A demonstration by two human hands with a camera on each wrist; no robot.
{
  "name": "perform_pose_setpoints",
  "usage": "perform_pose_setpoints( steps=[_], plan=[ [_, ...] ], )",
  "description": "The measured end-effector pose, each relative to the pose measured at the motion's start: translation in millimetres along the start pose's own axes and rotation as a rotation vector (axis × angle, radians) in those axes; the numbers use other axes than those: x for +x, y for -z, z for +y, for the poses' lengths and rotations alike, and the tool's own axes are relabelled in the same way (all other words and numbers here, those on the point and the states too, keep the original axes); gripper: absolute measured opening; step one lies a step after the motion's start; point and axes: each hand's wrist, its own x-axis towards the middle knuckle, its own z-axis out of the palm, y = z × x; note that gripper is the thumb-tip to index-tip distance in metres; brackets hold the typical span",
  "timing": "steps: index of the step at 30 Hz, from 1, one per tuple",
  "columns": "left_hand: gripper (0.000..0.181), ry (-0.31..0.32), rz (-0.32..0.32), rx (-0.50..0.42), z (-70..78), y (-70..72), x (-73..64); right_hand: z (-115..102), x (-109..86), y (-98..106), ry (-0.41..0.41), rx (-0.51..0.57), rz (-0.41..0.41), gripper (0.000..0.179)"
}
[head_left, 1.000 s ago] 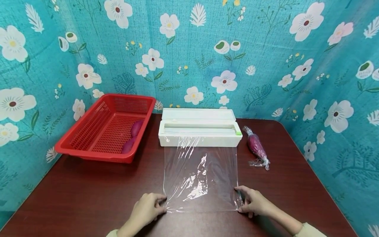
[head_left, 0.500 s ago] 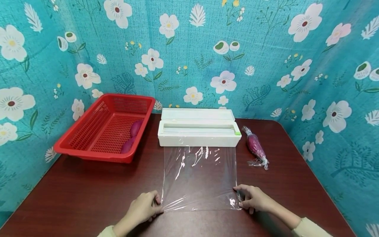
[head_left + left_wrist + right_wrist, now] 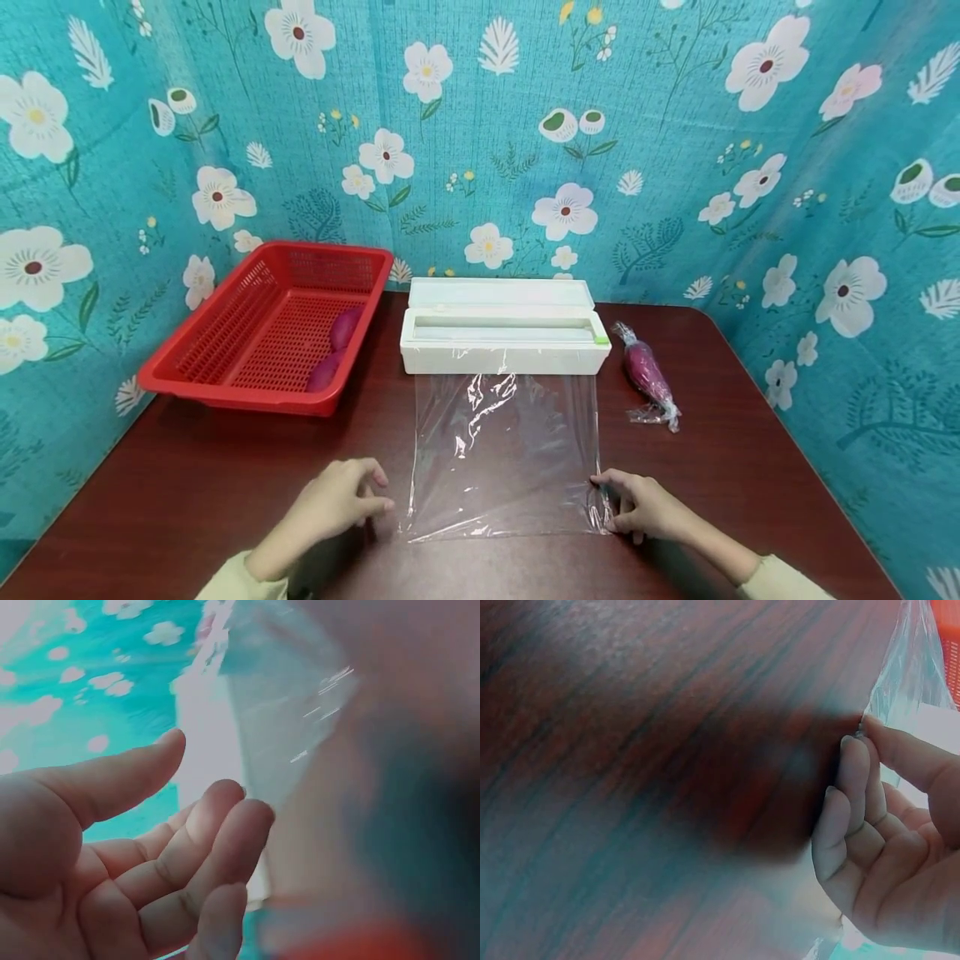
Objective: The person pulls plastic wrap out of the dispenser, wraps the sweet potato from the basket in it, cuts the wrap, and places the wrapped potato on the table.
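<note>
A clear sheet of plastic wrap [image 3: 517, 467] stretches from the white wrap dispenser box [image 3: 506, 358] toward the near side of the table. At its near right corner my right hand [image 3: 648, 506] pinches the film between thumb and finger; the right wrist view shows that hand [image 3: 892, 832] holding the film's corner. My left hand [image 3: 333, 500] is off the film's left edge, a short way to its left, fingers loosely bent around nothing. In the left wrist view the left hand [image 3: 150, 855] shows thumb and fingers apart, with the film [image 3: 285, 712] beyond them.
The dispenser's lid [image 3: 501, 293] stands raised at the back, with a green slider [image 3: 602, 340] at its right end. A red basket [image 3: 187, 387] holding purple sweet-potato-like pieces [image 3: 326, 372] is at left. A film-wrapped purple piece [image 3: 648, 372] lies right of the dispenser.
My left hand has let go of the film's near left corner and moved left and slightly away from me. The right hand keeps its pinch in nearly the same place.
</note>
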Motion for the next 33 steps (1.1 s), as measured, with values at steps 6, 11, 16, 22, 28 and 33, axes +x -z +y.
perform_pose_setpoints(
  steps=[6, 11, 16, 22, 28, 33],
  plan=[
    [0.023, -0.122, 0.011, -0.108, 7.2, 36.7, 9.4, 1.6, -0.7, -0.4, -0.004, 0.0, -0.001, 0.054],
    [0.022, -0.183, 0.088, -0.152, 16.4, 64.8, 18.8, 3.2, -1.0, -0.8, 0.0, 0.008, 0.005, 0.055],
    [0.025, -0.164, 0.166, -0.173, 24.2, 90.7, 25.1, 5.2, -0.5, -1.4, 0.005, 0.016, 0.007, 0.056],
    [0.031, -0.158, 0.233, -0.212, 22.5, 121.1, 40.6, 6.4, -1.2, -0.1, 0.009, 0.016, 0.014, 0.056],
    [0.032, -0.204, 0.335, -0.308, 22.3, 147.9, 58.7, 6.6, -2.4, 0.4, 0.01, 0.018, 0.014, 0.055],
    [0.033, -0.224, 0.374, -0.413, 17.4, 169.6, 75.7, 6.6, -2.4, 0.9, 0.021, 0.018, 0.019, 0.054]
  ],
)
